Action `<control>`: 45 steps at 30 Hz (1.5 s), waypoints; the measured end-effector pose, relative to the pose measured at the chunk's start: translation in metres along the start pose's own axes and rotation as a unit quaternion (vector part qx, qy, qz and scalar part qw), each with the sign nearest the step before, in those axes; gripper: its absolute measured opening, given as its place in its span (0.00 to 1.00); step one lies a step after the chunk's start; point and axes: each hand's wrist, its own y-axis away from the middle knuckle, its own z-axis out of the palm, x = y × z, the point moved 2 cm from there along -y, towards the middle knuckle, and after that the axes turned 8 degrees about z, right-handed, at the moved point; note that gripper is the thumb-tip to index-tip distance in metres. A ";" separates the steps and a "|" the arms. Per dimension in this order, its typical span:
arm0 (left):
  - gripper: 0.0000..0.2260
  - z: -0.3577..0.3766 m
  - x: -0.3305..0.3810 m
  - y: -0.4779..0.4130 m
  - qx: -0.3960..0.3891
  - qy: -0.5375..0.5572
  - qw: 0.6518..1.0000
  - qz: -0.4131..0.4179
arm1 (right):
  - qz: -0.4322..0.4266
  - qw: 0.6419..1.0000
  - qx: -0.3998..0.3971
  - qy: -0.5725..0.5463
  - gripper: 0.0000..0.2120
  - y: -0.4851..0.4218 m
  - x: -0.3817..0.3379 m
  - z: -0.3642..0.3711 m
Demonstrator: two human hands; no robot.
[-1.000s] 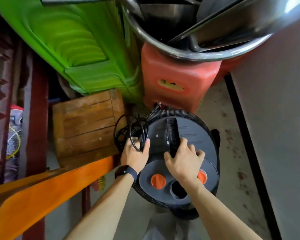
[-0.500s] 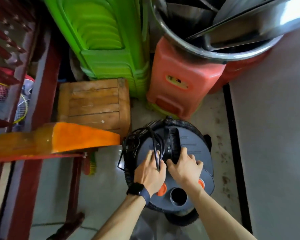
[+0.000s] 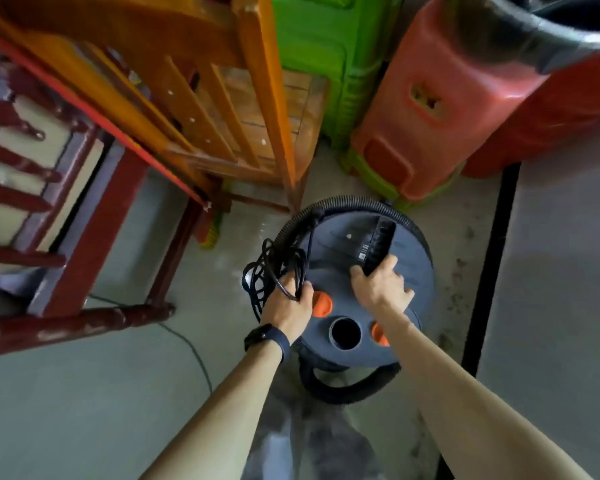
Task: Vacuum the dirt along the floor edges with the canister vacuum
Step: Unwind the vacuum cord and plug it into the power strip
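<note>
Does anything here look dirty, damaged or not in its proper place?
Yes. Dark dirt spots speckle the floor beside the black edge strip, right of the canister vacuum. The power cord is a loose tangle in the left hand. The round port on the lid is open, with no hose in it.

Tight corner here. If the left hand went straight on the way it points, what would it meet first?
The left hand, holding the cord, would likely meet the black hose first; depth is unclear.
</note>
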 end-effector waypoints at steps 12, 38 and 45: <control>0.15 -0.028 -0.102 0.106 0.230 -0.264 0.936 0.047 | -0.088 0.992 -0.042 0.078 0.22 0.113 -0.011 0.106; 0.19 -0.115 -0.311 0.289 0.334 -0.155 0.912 -0.182 | -0.334 0.869 -0.144 0.336 0.37 0.320 -0.058 0.311; 0.19 -0.116 -0.342 0.328 0.361 -0.118 0.890 -0.250 | -0.408 0.809 -0.162 0.391 0.37 0.365 -0.063 0.349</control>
